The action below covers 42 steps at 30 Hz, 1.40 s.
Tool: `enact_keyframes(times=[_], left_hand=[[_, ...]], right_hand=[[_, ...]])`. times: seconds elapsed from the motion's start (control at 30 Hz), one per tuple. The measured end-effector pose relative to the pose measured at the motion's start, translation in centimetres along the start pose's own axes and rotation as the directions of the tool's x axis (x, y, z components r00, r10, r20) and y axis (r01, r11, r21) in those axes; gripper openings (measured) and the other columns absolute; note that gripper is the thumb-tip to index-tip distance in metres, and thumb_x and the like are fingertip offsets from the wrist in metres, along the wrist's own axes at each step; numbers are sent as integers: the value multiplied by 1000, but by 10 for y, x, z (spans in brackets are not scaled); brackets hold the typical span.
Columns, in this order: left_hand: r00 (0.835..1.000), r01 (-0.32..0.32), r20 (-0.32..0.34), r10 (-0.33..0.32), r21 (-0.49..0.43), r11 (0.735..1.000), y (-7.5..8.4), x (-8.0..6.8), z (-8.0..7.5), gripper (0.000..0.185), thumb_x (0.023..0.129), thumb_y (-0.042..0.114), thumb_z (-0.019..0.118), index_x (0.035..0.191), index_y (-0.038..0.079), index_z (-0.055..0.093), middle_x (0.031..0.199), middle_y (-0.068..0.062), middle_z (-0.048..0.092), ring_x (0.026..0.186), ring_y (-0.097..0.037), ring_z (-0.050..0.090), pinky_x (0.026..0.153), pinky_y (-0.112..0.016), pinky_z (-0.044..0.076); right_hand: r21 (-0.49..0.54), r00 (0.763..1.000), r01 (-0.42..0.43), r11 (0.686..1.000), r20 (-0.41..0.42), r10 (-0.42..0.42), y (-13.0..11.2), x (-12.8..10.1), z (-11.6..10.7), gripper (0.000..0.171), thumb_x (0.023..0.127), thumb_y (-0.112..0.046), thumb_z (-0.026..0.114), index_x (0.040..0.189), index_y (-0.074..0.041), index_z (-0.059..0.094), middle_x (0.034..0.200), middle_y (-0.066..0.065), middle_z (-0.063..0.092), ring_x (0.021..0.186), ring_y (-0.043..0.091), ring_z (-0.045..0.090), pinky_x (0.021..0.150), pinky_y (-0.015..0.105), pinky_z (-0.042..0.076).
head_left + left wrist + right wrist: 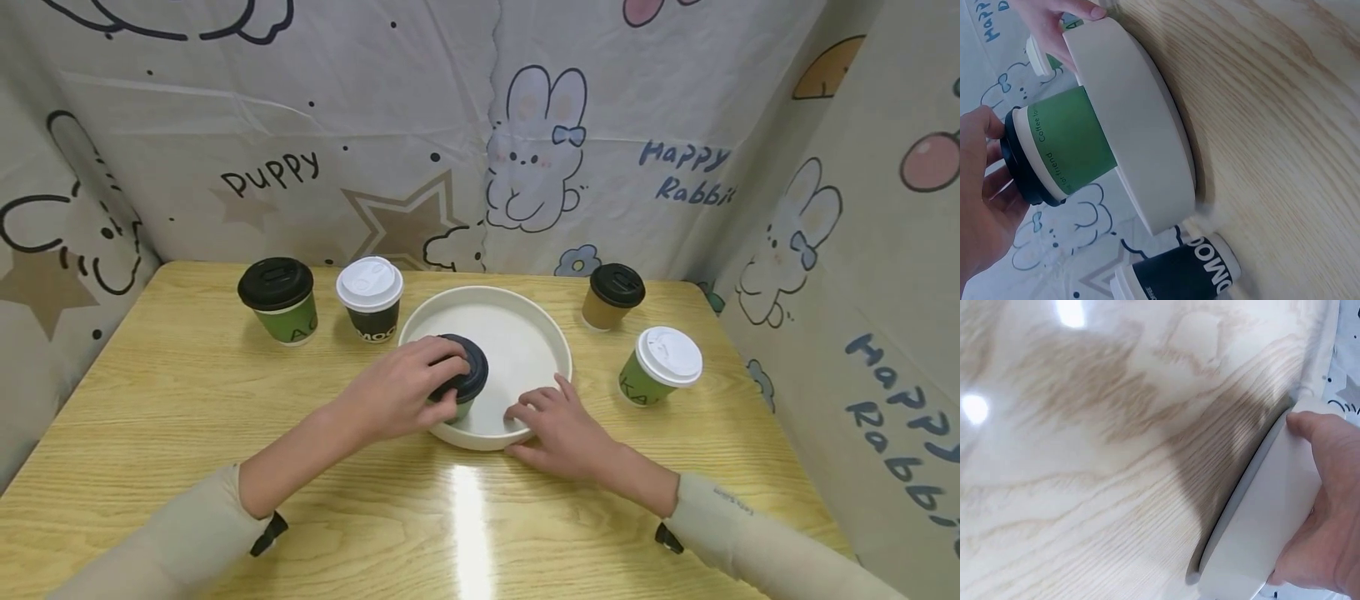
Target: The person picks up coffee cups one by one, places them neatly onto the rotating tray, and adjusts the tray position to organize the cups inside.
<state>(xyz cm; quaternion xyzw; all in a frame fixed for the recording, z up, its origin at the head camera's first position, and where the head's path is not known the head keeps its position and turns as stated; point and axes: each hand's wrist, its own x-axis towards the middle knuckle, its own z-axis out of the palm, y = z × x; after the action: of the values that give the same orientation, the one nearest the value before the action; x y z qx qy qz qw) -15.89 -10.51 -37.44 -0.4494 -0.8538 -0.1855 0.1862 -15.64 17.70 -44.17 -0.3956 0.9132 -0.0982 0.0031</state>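
A cartoon-print cloth (420,125) with rabbits and stars walls in a wooden table (187,417), and a round white tray (525,321) sits mid-table as the landmark. Inside the tray, at its near-left edge, stands a green cup (1072,144) with a black lid; the left hand (397,392) has its fingers curled over that lid and down the side, gripping it, and from the left wrist the cup's base seems to sit within the tray wall, though whether it rests flat cannot be told. The right hand (562,425) rests on the tray's near rim, fingers fairly straight on top and thumb against the outer wall, steadying rather than clasping. Behind and left of the tray are a green black-lidded cup (281,300) and a dark white-lidded cup (370,298); behind and right a brown cup (611,296); right of it a green white-lidded cup (660,367). The likely risks: the held cup stands hard against the tray wall, so a sideways pull could catch the rim and tip it, and gripping mostly by the lid could pop it loose; pressing on the near rim might also tilt or skid the tray on the glossy wood
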Motion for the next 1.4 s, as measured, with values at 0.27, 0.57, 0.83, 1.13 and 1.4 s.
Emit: enact_keyframes(times=[0.27, 0.57, 0.83, 1.13, 1.4], left_hand=[[1000, -12, 1, 12, -18, 1000, -7, 0, -2, 22, 84, 15, 67, 104, 6, 69, 113, -10, 64, 105, -25, 61, 91, -39, 52], [1000, -8, -6, 8, -32, 999, -14, 1, -4, 17, 84, 14, 67, 100, 7, 67, 111, -9, 64, 101, -25, 62, 87, -39, 54], [1000, 12, 3, -11, -37, 999, -20, 0, -6, 15, 85, 15, 66, 99, 9, 66, 114, -10, 64, 102, -25, 62, 85, -40, 55], [1000, 17, 10, -17, -41, 999, -25, -1, -8, 14, 85, 15, 67, 97, 9, 66, 113, -9, 64, 96, -24, 63, 78, -39, 56], [1000, 10, -22, -12, -56, 998, -32, -3, -5, 14, 81, 14, 64, 94, 11, 65, 110, -6, 64, 92, -21, 63, 75, -37, 56]], right_hand=[[-21, 997, -78, 997, -28, 78, -14, -1, 5, 38, 87, -46, 73, 113, -19, 67, 116, 7, 64, 113, 31, 57, 110, 69, 19], [-39, 989, -139, 989, -64, 136, -29, 2, 7, 39, 86, -46, 74, 112, -17, 69, 114, 9, 65, 110, 32, 58, 107, 73, 20], [-47, 982, -179, 983, -76, 175, -40, 7, 9, 39, 88, -47, 71, 111, -16, 69, 113, 7, 65, 103, 33, 59, 106, 73, 21], [-93, 978, -195, 976, -97, 186, -47, 10, 14, 38, 89, -49, 69, 110, -17, 69, 107, 6, 64, 99, 33, 60, 105, 71, 25], [-118, 977, -196, 973, -102, 185, -52, 13, 16, 40, 89, -51, 68, 108, -16, 68, 102, 6, 63, 96, 33, 61, 103, 68, 31]])
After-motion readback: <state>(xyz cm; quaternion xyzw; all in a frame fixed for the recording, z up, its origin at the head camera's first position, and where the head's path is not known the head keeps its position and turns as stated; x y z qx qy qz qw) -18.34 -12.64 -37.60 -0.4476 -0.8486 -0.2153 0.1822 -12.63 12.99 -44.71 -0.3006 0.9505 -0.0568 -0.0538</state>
